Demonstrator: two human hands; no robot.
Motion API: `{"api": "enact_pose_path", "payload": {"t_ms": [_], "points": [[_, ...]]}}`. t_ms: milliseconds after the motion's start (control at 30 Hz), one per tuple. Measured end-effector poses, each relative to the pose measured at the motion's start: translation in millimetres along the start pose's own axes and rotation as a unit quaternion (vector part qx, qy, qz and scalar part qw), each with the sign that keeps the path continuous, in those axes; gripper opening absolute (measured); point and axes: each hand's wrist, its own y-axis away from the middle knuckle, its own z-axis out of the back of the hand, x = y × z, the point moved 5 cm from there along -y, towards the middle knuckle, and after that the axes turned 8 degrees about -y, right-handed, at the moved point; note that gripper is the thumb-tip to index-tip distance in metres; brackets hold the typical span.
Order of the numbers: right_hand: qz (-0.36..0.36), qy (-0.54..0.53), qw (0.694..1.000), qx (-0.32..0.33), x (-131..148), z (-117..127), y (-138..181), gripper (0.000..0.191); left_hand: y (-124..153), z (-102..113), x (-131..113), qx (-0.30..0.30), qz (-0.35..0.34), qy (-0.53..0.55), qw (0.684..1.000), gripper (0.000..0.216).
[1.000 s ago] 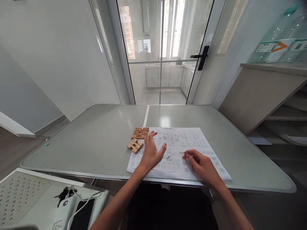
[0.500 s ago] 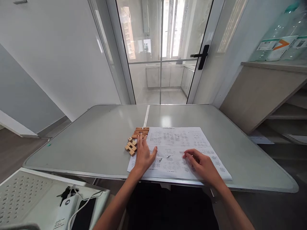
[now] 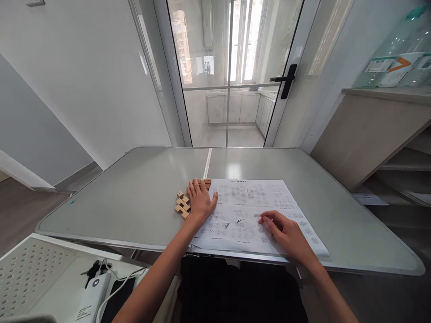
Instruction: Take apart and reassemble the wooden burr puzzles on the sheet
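Forward has gone the left hand (image 3: 201, 200), its fingers now spread flat, gripping nothing, over the wooden puzzle pieces (image 3: 182, 205) on the table (image 3: 134, 197) just left of the instruction sheet (image 3: 256, 197), where the right hand (image 3: 286, 233) rests loosely curled, holding nothing.

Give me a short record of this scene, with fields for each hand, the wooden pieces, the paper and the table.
Left hand: flat, fingers extended, lying over the wooden pieces
Right hand: fingertips resting on the printed sheet
Wooden pieces: notched blocks, two clusters by the sheet's left edge, far one mostly covered
Printed sheet: flat, small diagrams
Table: grey, glossy
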Motion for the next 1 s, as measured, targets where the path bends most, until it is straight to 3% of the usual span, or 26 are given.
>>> {"api": "enact_pose_path", "payload": {"t_ms": [200,333,600,1000], "points": [[-0.002,0.002,1.000,-0.002,2,0,1,0.042,-16,-4,-3,0.051,0.037,-0.058,0.996,0.072],[-0.005,0.013,1.000,-0.004,1,1,2,0.042,-20,-7,1,0.074,0.028,-0.052,0.996,0.067],[-0.009,0.003,1.000,0.003,-4,-1,1,0.041,-8,-8,-7,0.110,-0.050,-0.043,0.992,0.069],[0.002,0.007,1.000,-0.007,-1,-2,0,0.046,32,-11,-53,0.109,-0.164,0.023,0.980,0.057]]}}
